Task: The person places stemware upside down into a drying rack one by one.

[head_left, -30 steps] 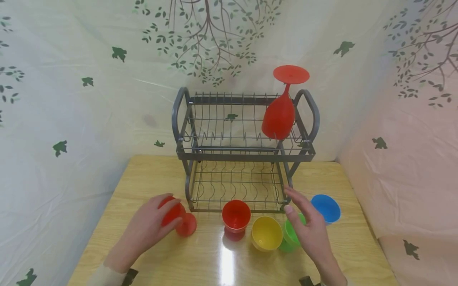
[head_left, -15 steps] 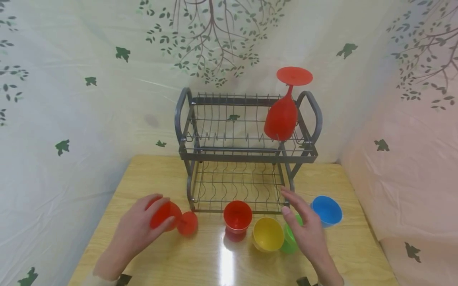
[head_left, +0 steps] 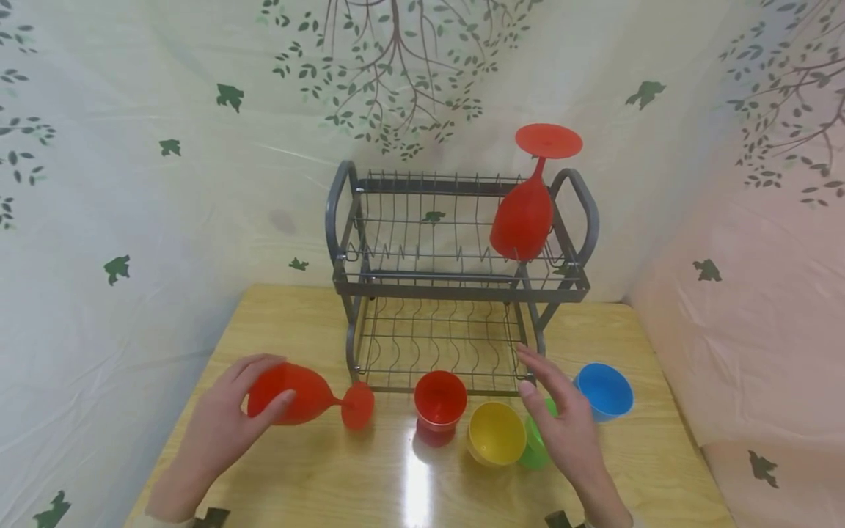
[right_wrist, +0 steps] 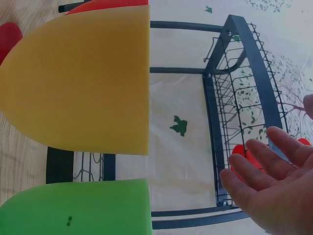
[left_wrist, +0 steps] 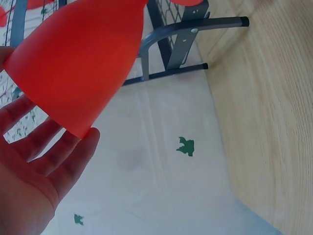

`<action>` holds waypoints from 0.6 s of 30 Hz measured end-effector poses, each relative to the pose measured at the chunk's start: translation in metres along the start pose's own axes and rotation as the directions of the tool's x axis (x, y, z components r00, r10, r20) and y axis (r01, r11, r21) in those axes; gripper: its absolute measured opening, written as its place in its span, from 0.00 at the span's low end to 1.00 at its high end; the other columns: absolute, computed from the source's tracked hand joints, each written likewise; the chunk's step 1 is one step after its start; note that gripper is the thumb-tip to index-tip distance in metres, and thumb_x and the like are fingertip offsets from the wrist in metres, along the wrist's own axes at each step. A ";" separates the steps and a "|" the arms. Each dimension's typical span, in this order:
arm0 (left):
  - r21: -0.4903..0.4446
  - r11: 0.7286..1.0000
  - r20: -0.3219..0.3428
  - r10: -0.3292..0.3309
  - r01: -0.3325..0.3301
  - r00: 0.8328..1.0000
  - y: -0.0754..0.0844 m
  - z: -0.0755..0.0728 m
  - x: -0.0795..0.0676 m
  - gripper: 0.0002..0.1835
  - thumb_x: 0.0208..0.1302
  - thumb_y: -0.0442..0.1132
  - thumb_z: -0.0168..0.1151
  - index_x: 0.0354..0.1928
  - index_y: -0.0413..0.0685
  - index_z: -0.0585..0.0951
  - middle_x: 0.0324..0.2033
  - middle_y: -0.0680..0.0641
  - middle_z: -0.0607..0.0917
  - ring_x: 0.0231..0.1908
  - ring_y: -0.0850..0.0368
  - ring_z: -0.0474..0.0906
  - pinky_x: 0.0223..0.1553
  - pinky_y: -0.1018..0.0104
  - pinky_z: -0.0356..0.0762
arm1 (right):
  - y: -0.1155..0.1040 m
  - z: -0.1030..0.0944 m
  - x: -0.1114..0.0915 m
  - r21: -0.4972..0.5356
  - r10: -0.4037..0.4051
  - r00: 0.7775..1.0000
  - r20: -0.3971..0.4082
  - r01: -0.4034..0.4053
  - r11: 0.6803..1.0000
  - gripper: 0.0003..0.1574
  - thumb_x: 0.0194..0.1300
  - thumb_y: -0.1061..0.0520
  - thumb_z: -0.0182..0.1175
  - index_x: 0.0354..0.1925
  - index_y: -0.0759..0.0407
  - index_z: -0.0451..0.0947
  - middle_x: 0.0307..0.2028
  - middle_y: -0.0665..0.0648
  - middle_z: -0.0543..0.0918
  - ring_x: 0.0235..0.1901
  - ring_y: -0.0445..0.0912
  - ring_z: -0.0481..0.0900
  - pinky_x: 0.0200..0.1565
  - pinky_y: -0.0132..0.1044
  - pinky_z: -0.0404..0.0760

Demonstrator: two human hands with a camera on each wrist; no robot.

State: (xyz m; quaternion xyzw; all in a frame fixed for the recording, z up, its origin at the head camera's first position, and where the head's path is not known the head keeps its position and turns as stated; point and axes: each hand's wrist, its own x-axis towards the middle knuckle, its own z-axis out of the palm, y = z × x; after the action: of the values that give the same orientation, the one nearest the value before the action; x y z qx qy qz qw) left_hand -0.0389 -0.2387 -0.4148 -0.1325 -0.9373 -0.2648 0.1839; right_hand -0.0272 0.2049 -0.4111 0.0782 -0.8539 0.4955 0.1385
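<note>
My left hand (head_left: 221,414) holds a red plastic wine glass (head_left: 297,396) by its bowl, near the rim, thumb on one side and fingers on the other. The glass is on its side, its mouth toward my palm and its foot pointing right. In the left wrist view the fingertips meet the rim of the red bowl (left_wrist: 80,63). My right hand (head_left: 568,422) hovers with fingers spread, holding nothing, and partly hides a green wine glass (head_left: 533,446). Beside that stand a yellow wine glass (head_left: 496,434) and another red one (head_left: 441,396), both mouth up.
A dark two-tier dish rack (head_left: 455,294) stands at the back of the wooden table (head_left: 297,484). On its upper tier a red wine glass (head_left: 524,220) leans upside down. To the right is a blue cup-shaped vessel (head_left: 604,392). Patterned cloth (head_left: 165,220) hangs around the table.
My left hand has moved left with the red wine glass, which has swung so its stem and foot show to the right. The right hand has hardly moved.
</note>
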 end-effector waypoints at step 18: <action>-0.431 0.890 -0.075 -0.197 0.146 0.977 0.004 -0.012 -0.001 0.23 0.65 0.27 0.67 0.62 0.43 0.81 0.54 0.68 0.82 0.52 0.74 0.78 0.44 0.83 0.80 | -0.008 0.007 -0.001 0.086 0.014 1.000 0.017 -0.016 0.996 0.24 0.77 0.62 0.57 0.69 0.56 0.76 0.71 0.53 0.75 0.66 0.32 0.72 0.64 0.26 0.70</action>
State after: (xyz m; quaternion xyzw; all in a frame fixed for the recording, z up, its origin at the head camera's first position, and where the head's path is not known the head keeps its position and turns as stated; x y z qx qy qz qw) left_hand -0.0332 -0.2423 -0.4045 -0.0701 -0.8531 -0.4843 0.1812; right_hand -0.0250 0.1953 -0.4080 0.0819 -0.8334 0.5322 0.1241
